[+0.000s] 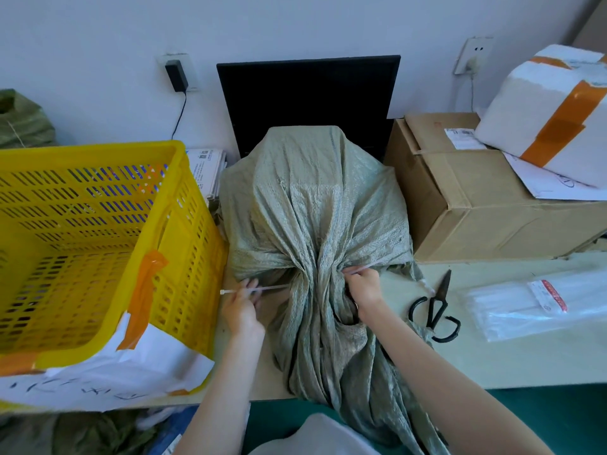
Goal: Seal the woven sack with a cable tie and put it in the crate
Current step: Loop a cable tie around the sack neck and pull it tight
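A grey-green woven sack (312, 198) lies on the table, bulging with something boxy, its neck gathered toward me and its loose mouth hanging over the table's front edge. A white cable tie (272, 288) passes under the gathered neck. My left hand (243, 307) pinches the tie's head end to the left of the neck. On the right side, my right hand (364, 289) grips the tie's tail end against the sack. The yellow slatted plastic crate (108, 231) stands to the left of the sack, with nothing visible inside.
Black scissors (435, 311) and a clear pack of cable ties (538, 303) lie right of the sack. A cardboard box (473, 198) with a taped white foam box (551, 106) stands at the back right. A black monitor (308, 96) is behind the sack.
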`<state>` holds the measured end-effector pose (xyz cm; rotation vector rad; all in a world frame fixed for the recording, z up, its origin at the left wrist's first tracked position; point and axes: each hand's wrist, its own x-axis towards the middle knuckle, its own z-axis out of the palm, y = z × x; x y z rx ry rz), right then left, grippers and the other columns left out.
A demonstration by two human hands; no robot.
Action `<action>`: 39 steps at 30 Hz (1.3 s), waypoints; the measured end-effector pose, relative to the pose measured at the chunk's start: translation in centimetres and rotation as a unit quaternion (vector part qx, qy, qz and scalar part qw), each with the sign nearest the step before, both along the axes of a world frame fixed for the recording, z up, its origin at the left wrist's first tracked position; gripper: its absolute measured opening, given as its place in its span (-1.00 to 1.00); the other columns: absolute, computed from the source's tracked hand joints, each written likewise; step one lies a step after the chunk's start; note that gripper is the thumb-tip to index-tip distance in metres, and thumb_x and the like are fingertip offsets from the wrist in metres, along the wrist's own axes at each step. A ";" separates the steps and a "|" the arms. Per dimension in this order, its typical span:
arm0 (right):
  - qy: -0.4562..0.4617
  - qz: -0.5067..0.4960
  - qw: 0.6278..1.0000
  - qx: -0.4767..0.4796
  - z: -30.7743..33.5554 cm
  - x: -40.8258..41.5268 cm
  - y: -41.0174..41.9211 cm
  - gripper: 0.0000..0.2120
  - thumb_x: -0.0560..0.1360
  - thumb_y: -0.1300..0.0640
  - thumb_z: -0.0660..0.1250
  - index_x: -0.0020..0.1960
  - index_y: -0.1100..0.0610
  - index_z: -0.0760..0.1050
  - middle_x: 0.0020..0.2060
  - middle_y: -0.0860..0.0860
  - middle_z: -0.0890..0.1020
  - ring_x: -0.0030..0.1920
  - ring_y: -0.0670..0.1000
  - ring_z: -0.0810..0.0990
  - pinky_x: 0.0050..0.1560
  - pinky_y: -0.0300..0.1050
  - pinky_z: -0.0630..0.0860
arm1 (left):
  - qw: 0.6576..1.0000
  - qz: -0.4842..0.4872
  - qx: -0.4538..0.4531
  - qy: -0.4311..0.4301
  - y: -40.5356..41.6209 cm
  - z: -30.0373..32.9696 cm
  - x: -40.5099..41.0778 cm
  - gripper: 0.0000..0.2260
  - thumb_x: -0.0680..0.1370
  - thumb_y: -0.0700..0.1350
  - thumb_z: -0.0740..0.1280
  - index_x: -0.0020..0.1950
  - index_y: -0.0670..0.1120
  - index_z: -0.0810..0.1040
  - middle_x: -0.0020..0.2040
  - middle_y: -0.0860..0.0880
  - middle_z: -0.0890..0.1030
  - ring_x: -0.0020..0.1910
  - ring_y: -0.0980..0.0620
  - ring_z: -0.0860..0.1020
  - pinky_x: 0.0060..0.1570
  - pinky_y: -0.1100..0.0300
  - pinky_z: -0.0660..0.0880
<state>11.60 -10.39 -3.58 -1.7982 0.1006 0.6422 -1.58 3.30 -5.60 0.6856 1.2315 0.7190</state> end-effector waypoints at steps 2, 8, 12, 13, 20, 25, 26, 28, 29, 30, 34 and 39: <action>-0.012 -0.005 1.000 -0.002 0.1 -0.2 -0.1 -0.82 0.54 0.38 0.18 0.01 0.30 0.56 0.06 0.33 0.60 0.22 0.36 0.46 0.19 0.24 0.44 | 0.998 -0.009 0.048 0.029 0.2 0.0 -0.3 -0.87 0.62 -0.19 0.21 0.05 -0.09 0.55 -0.03 -0.02 0.62 -0.15 0.09 0.56 -0.19 0.23 0.43; -0.021 -0.009 1.000 -0.008 -0.4 0.2 -0.1 -0.81 0.53 0.37 0.20 0.02 0.36 0.58 -0.13 0.35 0.60 -0.28 0.20 0.51 -0.30 -0.02 0.38 | 0.954 -0.049 0.274 0.111 0.7 0.0 -0.8 -0.87 0.59 -0.17 0.28 -0.04 -0.20 0.58 -0.29 -0.04 0.53 -0.33 0.05 0.47 -0.40 0.31 0.43; 0.001 -0.038 0.999 -0.008 -0.7 0.8 0.2 -0.87 0.51 0.32 0.28 -0.16 0.35 0.55 -0.28 0.12 0.52 -0.28 0.03 0.38 -0.26 -0.11 0.30 | 0.935 -0.064 0.333 0.101 1.2 0.2 -0.6 -0.91 0.59 -0.24 0.26 -0.11 -0.12 0.42 -0.25 -0.11 0.59 -0.33 0.05 0.55 -0.38 0.39 0.50; 0.011 -0.050 0.999 -0.002 -0.7 0.9 0.3 -0.84 0.50 0.32 0.30 -0.22 0.39 0.52 -0.33 0.10 0.49 -0.29 0.02 0.37 -0.26 -0.11 0.29 | 0.933 -0.066 0.341 0.095 1.2 0.2 -0.5 -0.91 0.60 -0.24 0.24 -0.10 -0.12 0.42 -0.23 -0.12 0.59 -0.33 0.06 0.54 -0.35 0.36 0.51; -0.016 -0.073 0.997 0.035 -0.3 0.6 1.2 -0.56 0.53 0.24 0.25 -0.44 0.10 0.13 -0.52 0.03 0.23 -0.44 -0.01 0.14 -0.30 -0.09 0.14 | 0.911 -0.064 0.404 0.057 1.2 2.4 0.7 -0.95 0.61 -0.23 0.21 -0.03 -0.18 0.44 -0.25 -0.02 0.56 -0.33 0.17 0.53 -0.31 0.39 0.51; -0.117 -0.065 0.990 0.045 0.3 1.3 -0.7 -0.60 0.56 0.16 0.24 -0.44 0.15 0.26 -0.53 0.07 0.33 -0.47 0.02 0.24 -0.36 -0.08 0.21 | 0.886 -0.130 0.445 0.029 2.1 4.5 1.6 -0.93 0.60 -0.23 0.25 -0.07 -0.16 0.50 -0.24 -0.03 0.59 -0.31 0.23 0.54 -0.27 0.35 0.53; -0.139 -0.063 0.987 0.052 0.7 1.5 -1.0 -0.63 0.55 0.16 0.26 -0.42 0.19 0.36 -0.50 0.10 0.44 -0.45 0.04 0.35 -0.36 -0.04 0.32 | 0.882 -0.145 0.449 0.017 2.1 5.0 1.8 -0.92 0.59 -0.23 0.26 -0.08 -0.15 0.51 -0.24 -0.04 0.59 -0.31 0.20 0.54 -0.27 0.32 0.54; -0.155 -0.059 0.983 0.080 1.7 1.9 -1.5 -0.72 0.54 0.19 0.30 -0.34 0.20 0.51 -0.39 0.14 0.60 -0.38 0.05 0.51 -0.27 0.01 0.51 | 0.873 -0.173 0.456 -0.005 2.0 5.9 2.2 -0.91 0.58 -0.22 0.29 -0.12 -0.10 0.53 -0.27 -0.03 0.59 -0.31 0.16 0.54 -0.27 0.28 0.55; -0.157 -0.055 0.981 0.100 2.2 2.1 -1.7 -0.76 0.54 0.21 0.31 -0.30 0.19 0.54 -0.37 0.13 0.61 -0.36 0.04 0.54 -0.22 -0.01 0.55 | 0.869 -0.185 0.458 -0.013 1.8 6.2 2.4 -0.89 0.57 -0.22 0.31 -0.13 -0.06 0.54 -0.28 0.00 0.59 -0.31 0.15 0.55 -0.26 0.27 0.55; -0.159 -0.048 0.979 0.120 2.8 2.3 -1.9 -0.79 0.53 0.23 0.32 -0.28 0.19 0.54 -0.37 0.12 0.60 -0.36 0.04 0.54 -0.21 -0.03 0.55 | 0.867 -0.197 0.458 -0.018 1.7 6.6 2.6 -0.88 0.56 -0.21 0.32 -0.14 -0.03 0.55 -0.29 0.03 0.59 -0.30 0.15 0.55 -0.25 0.25 0.56; -0.188 0.001 0.970 0.154 4.4 2.9 -2.4 -0.85 0.50 0.26 0.36 -0.24 0.27 0.56 -0.40 0.11 0.59 -0.43 -0.03 0.53 -0.28 -0.16 0.54 | 0.862 -0.226 0.453 -0.026 1.7 7.5 3.6 -0.88 0.51 -0.19 0.39 -0.16 0.03 0.57 -0.25 0.04 0.58 -0.25 0.10 0.52 -0.14 0.04 0.55; -0.282 0.040 0.953 0.107 5.2 3.4 -2.3 -0.75 0.45 0.17 0.44 -0.31 0.32 0.54 -0.47 0.10 0.57 -0.45 -0.05 0.46 -0.32 -0.16 0.49 | 0.856 -0.291 0.425 -0.039 1.7 8.6 4.2 -0.97 0.50 -0.20 0.39 -0.13 -0.10 0.60 -0.22 -0.08 0.64 -0.25 0.11 0.55 -0.19 0.15 0.53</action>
